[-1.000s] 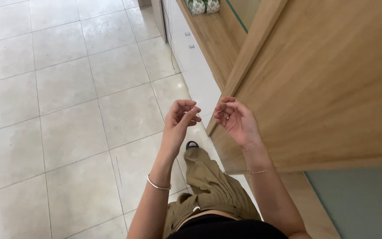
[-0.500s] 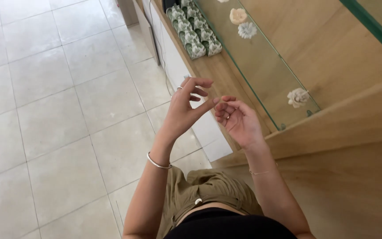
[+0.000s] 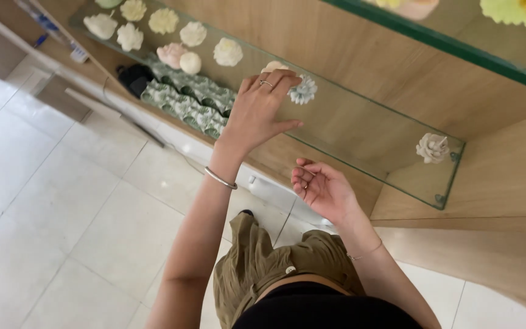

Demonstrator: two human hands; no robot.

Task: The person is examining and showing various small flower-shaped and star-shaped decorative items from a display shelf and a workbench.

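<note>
Your left hand (image 3: 257,113) reaches over the front edge of the glass shelf (image 3: 360,131), its fingers (image 3: 275,82) spread and slightly curled, the tips at a pale blue-white flower-shaped piece (image 3: 304,91) and a cream rounded piece (image 3: 273,66) just behind it; whether the tips actually touch either one cannot be told, and nothing is clamped. A thin ring sits on one finger and a slim metal bangle (image 3: 221,178) circles that wrist. Your right hand (image 3: 321,189) hangs lower, below the shelf edge, palm up, fingers curled loosely inward and holding nothing that shows. The shelf is clear glass with a greenish edge, set into a smooth light wooden cabinet (image 3: 409,79). Further along the shelf to the left stand more small moulded flower shapes (image 3: 181,36) in white, cream and pale pink, matt and petal-textured. One beige flower shape (image 3: 433,148) stands alone near the shelf's right end, well apart from your hands. Under the glass lies a row of green-and-white ribbed pieces (image 3: 184,100). Below is a floor of glossy pale square tiles (image 3: 62,201).
</note>
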